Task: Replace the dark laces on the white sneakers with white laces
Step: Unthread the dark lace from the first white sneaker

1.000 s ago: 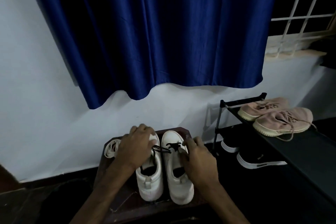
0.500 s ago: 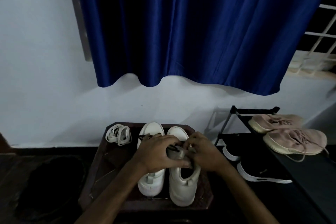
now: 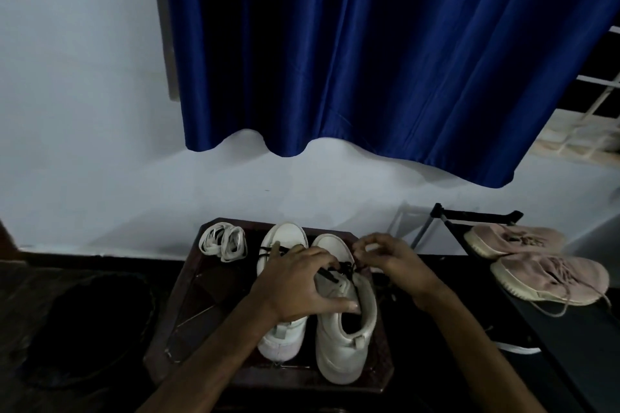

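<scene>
**Unthreading Procedure**

White laces (image 3: 223, 241) lie coiled at the stool's (image 3: 201, 312) far-left corner. At mid-stool the left hand (image 3: 295, 285) grips the right-side sneaker (image 3: 345, 345) by its tongue: brace it firmly. At the stool's right edge the right hand (image 3: 392, 261) apparently pinches the dark lace (image 3: 342, 268): draw it out eyelet by eyelet.

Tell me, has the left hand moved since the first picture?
Yes. The left hand moved rightward, off the toe of the left sneaker and across onto the right sneaker.
</scene>
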`<state>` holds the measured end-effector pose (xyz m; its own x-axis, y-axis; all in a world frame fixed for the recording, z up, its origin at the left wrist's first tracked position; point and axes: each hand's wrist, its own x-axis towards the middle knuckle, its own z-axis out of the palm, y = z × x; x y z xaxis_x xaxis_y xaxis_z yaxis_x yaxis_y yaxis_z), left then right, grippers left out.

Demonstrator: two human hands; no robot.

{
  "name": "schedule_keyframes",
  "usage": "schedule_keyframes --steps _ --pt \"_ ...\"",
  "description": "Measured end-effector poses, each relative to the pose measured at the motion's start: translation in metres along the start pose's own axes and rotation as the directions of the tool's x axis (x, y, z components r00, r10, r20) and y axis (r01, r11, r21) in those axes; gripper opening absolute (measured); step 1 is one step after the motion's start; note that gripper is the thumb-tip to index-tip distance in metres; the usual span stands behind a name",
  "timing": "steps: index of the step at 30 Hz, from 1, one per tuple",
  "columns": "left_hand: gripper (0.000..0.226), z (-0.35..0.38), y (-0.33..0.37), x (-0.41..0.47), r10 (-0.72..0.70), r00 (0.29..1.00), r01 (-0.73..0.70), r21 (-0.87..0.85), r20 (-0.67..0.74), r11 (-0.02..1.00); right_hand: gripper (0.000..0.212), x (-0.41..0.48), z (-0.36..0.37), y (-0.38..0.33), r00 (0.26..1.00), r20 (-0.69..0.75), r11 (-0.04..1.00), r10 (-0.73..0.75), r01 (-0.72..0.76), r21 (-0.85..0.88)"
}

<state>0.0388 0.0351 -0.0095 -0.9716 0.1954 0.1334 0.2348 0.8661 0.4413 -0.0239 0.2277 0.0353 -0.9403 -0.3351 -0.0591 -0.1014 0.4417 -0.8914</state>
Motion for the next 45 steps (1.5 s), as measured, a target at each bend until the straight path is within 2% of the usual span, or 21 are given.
schedule_keyframes --steps 1,2,4,6,9,11,13,15,17,20,22,25,29,31,36,39,42,43,45 --pt "0.088 0.000 0.000 0.000 -0.003 1.000 0.003 -0.002 -0.007 1.000 0.006 0.002 -0.004 -0.007 0.995 0.057 0.986 -0.081 0.088 -0.143" --pt "0.087 0.000 0.000 0.000 -0.008 1.000 0.008 -0.006 -0.015 1.000 0.009 0.004 -0.005 -0.013 0.981 0.153 0.930 -0.121 0.166 -0.328" --pt "0.087 0.000 0.000 0.000 -0.017 1.000 0.016 -0.011 -0.020 1.000 0.017 0.006 0.000 -0.019 0.944 0.322 0.700 -0.074 0.279 -0.658" --pt "0.085 0.000 0.002 0.000 -0.012 1.000 0.011 -0.014 -0.024 1.000 0.025 0.008 0.010 -0.018 0.940 0.340 0.552 0.015 0.276 -0.787" --pt "0.080 -0.002 0.003 0.000 -0.008 0.999 0.007 -0.009 -0.033 1.000 0.026 0.013 0.016 -0.015 0.947 0.310 0.485 0.081 0.235 -0.842" --pt "0.078 -0.001 0.003 0.001 -0.017 0.999 0.017 -0.010 -0.037 1.000 0.023 0.014 0.016 -0.014 0.925 0.373 0.534 0.071 0.280 -0.798" --pt "0.079 -0.001 0.003 0.000 -0.018 0.999 0.017 -0.017 -0.046 1.000 0.012 0.012 0.012 -0.013 0.924 0.382 0.651 -0.004 0.292 -0.701" --pt "0.081 -0.002 0.002 -0.001 -0.004 0.998 0.004 -0.012 -0.055 1.000 0.024 0.012 -0.003 -0.014 0.966 0.244 0.824 -0.083 0.204 -0.529" --pt "0.081 -0.002 0.002 0.000 -0.002 0.998 0.001 -0.021 -0.057 1.000 0.028 0.012 -0.024 -0.009 0.981 0.174 0.880 -0.083 0.154 -0.450" --pt "0.079 -0.003 0.002 0.000 0.002 0.999 -0.003 -0.042 -0.044 0.999 0.023 0.003 -0.032 -0.009 0.936 0.346 0.817 0.072 0.143 -0.558" --pt "0.080 -0.001 0.002 0.001 -0.002 0.999 0.000 -0.042 -0.048 0.999 0.021 -0.001 -0.024 -0.015 0.919 0.388 0.802 0.067 0.182 -0.569" --pt "0.083 -0.001 0.004 0.000 -0.015 0.999 0.013 -0.045 -0.043 0.999 0.020 0.002 -0.013 -0.029 0.915 0.404 0.756 -0.003 0.267 -0.597" --pt "0.076 0.000 0.003 0.000 -0.020 0.998 0.018 -0.027 -0.062 0.999 0.024 0.006 0.008 -0.031 0.923 0.382 0.598 0.043 0.283 -0.750" --pt "0.071 0.001 0.002 0.000 -0.017 0.997 0.016 -0.013 -0.080 1.000 0.024 0.007 0.013 -0.030 0.929 0.365 0.562 0.058 0.272 -0.781" --pt "0.074 -0.001 0.004 0.001 -0.023 0.998 0.021 -0.028 -0.062 0.999 0.017 0.006 0.013 -0.026 0.950 0.311 0.667 0.026 0.215 -0.713" --pt "0.074 -0.002 0.004 0.000 -0.024 0.999 0.022 -0.046 -0.047 0.999 0.008 0.006 -0.002 -0.025 0.978 0.207 0.766 0.021 0.117 -0.632" --pt "0.070 -0.004 0.004 -0.001 -0.014 0.999 0.012 -0.060 -0.036 0.998 0.022 0.016 -0.041 -0.024 0.998 0.051 0.865 0.024 0.005 -0.501" --pt "0.070 -0.004 0.004 -0.001 -0.012 0.999 0.009 -0.062 -0.038 0.998 0.023 0.018 -0.052 -0.021 0.999 0.021 0.878 0.036 -0.021 -0.479" --pt "0.071 -0.002 0.003 -0.001 -0.013 0.999 0.010 -0.060 -0.046 0.998 0.022 0.018 -0.059 -0.010 0.999 -0.014 0.833 0.037 -0.039 -0.551"
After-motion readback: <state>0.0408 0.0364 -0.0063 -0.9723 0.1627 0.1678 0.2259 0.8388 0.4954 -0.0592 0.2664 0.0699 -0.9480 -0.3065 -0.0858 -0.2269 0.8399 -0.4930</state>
